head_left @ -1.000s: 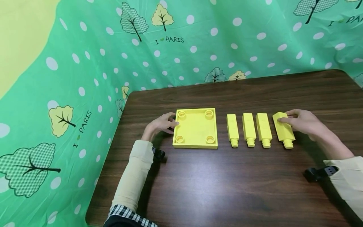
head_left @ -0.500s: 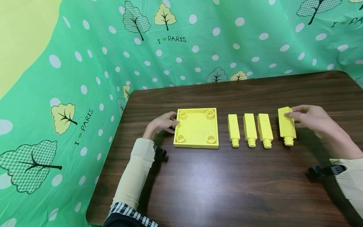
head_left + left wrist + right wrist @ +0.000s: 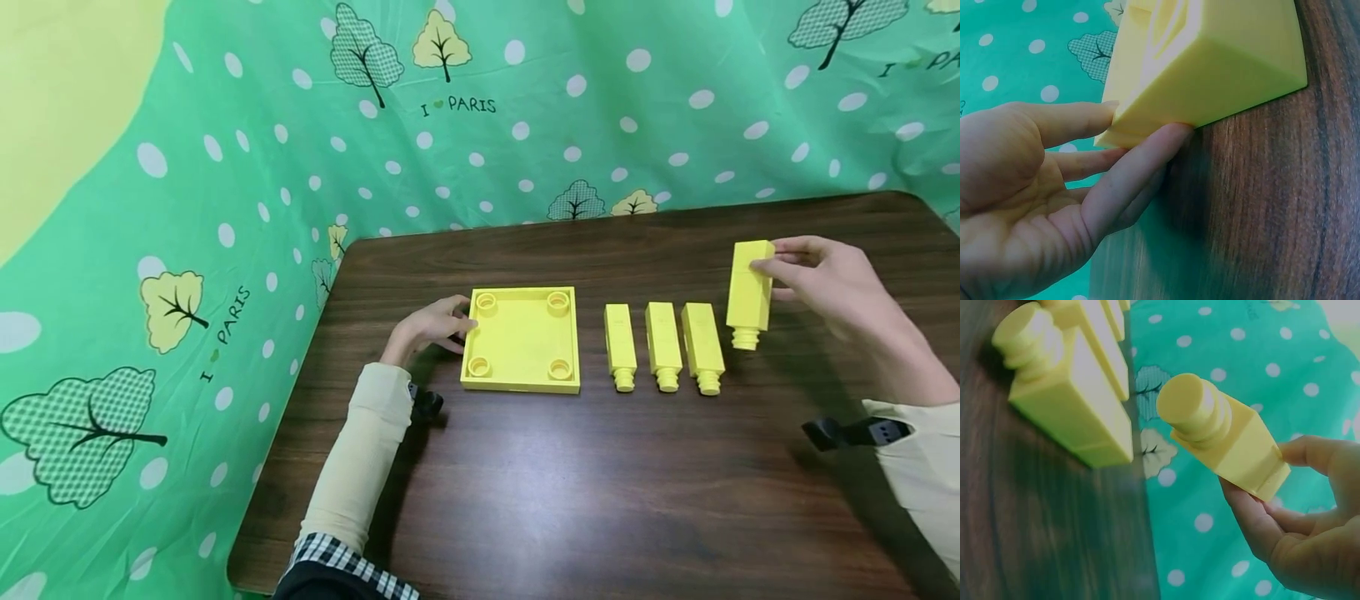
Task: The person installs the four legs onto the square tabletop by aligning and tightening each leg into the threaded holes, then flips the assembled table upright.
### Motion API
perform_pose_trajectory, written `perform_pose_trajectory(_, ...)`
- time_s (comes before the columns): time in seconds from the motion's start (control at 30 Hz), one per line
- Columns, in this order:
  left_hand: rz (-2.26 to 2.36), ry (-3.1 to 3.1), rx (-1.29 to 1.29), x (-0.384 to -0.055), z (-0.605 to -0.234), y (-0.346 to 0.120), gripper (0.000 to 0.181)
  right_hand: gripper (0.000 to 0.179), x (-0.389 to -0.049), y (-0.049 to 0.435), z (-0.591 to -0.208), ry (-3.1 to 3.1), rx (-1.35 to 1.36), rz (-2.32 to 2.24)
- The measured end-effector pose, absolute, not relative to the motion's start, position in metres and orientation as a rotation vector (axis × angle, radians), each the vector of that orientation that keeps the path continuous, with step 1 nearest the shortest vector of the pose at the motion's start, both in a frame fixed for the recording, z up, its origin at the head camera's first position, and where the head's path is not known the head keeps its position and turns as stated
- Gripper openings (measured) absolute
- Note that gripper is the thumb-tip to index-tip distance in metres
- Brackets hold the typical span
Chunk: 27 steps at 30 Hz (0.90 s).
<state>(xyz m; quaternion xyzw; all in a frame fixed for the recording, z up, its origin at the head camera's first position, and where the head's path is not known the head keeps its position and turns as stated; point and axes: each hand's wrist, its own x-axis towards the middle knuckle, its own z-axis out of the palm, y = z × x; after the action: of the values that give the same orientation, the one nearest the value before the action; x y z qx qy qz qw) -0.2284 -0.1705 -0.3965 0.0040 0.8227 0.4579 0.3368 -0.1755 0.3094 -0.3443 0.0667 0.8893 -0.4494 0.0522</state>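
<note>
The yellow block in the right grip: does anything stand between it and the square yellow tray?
Yes: three more yellow blocks lie on the table between the held block and the tray. Being off the table, the held block could probably pass over them.

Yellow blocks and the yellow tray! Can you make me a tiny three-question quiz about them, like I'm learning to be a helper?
1. How many blocks lie on the table?
2. True or false: the right hand holds another block above the table.
3. What does the left hand touch? A) the tray B) a block C) the right hand

Key: 1. Three. 2. True. 3. A.
</note>
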Motion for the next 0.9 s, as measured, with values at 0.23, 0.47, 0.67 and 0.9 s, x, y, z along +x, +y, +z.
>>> perform_pose_trajectory(0.23,1.215,2.127,0.0,-0.229,-0.399,-0.171,0.058,0.068,-0.18,0.289,-0.337,2.696,0.183,-1.496)
perform_pose_trajectory(0.47,1.228,2.111,-0.016,-0.23,-0.4,-0.171,0.058,0.057,-0.182,0.273,-0.335,2.656,0.168,-1.634)
perform_pose_trajectory(0.67,1.235,2.101,-0.022,-0.229,-0.4,-0.172,0.058,0.045,-0.183,0.26,-0.333,2.635,0.119,-1.773)
perform_pose_trajectory(0.9,1.249,2.098,-0.014,-0.23,-0.4,-0.173,0.059,0.038,-0.188,0.24,-0.327,2.603,0.04,-1.897)
